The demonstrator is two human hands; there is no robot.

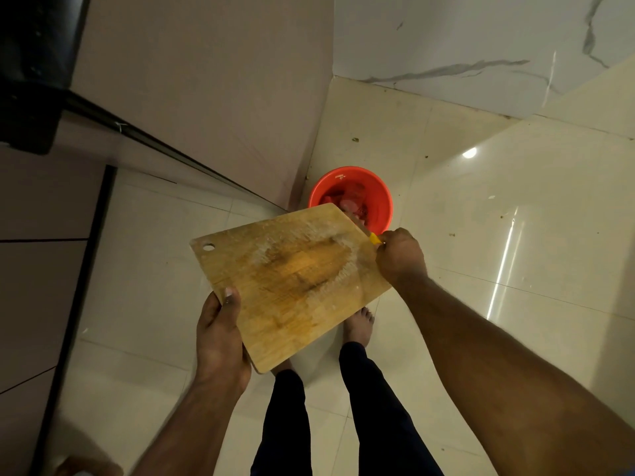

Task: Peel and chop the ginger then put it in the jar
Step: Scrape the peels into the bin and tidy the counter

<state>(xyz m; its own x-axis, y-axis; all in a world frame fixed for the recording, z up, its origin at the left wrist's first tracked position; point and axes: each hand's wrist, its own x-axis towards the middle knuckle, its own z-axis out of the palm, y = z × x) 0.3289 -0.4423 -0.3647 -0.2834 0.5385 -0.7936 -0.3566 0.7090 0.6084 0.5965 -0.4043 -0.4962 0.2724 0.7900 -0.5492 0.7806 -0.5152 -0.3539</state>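
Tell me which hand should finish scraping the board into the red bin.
Right. The right hand grips the yellow-handled knife at the cutting board's far edge, directly over the red bin. The left hand holds the board's near corner, keeping it tilted.

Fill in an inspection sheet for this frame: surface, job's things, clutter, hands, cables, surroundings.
Surface: no worktop in use; the person stands on a glossy cream tiled floor.
Job's things: wooden chopping board held tilted over a red bucket; board looks scraped, wet streaks only. Knife with yellow handle at the board's far edge, blade mostly hidden. No ginger or jar seen.
Clutter: small specks on the floor near the bucket; scraps inside the bucket, unclear what.
Hands: left hand grips the board's near corner; right hand grips the knife.
Cables: nothing seen.
Surroundings: beige cabinet front, marble wall, bare feet and dark trousers below.
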